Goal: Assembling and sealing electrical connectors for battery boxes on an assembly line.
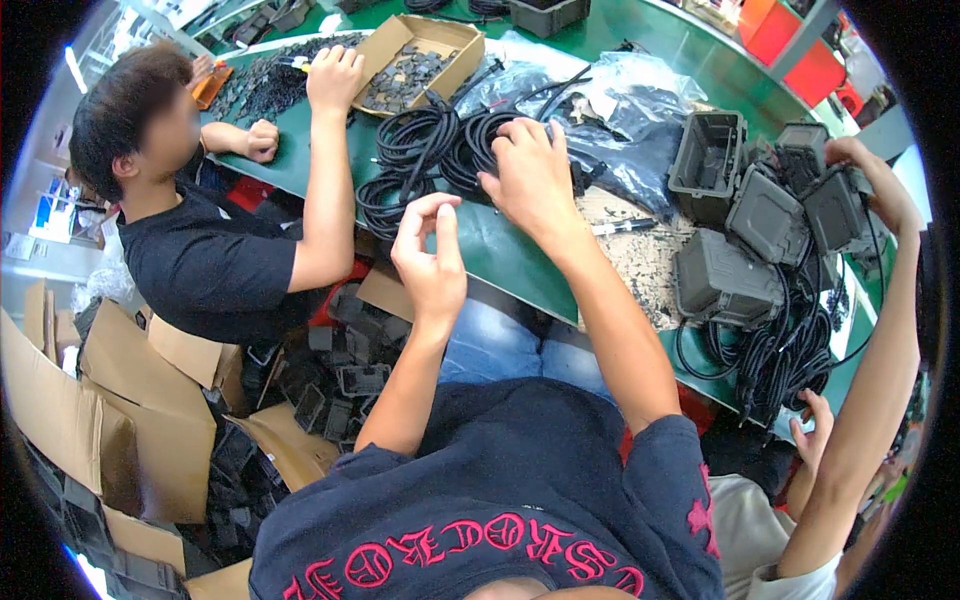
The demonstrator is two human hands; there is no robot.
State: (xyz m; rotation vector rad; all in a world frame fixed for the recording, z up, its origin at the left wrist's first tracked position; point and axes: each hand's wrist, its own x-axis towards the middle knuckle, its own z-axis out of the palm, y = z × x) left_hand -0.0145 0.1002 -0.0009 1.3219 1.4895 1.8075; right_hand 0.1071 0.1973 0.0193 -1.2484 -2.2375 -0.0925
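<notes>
My right hand (535, 180) reaches over the bench, its fingers curved around the right edge of a coiled black cable (468, 150). The fingertips are partly hidden against the dark loops. Closer to me, my left hand (430, 255) is raised near the bench edge. Its fingers are loosely bent, thumb apart from them, and I see nothing in it. Another black cable coil (385, 205) lies just beyond the left hand. Clear plastic bags (635, 110) are spread behind my right hand, and a pen-like black and white item (622, 227) lies right of my forearm.
Grey plastic boxes (728, 278) and a cable bundle (775, 365) fill the right, where another person's arm (875, 330) reaches in. At left a co-worker (215, 240) sits by a cardboard tray (440, 35) of small dark parts. Cardboard cartons (150, 400) stand at lower left.
</notes>
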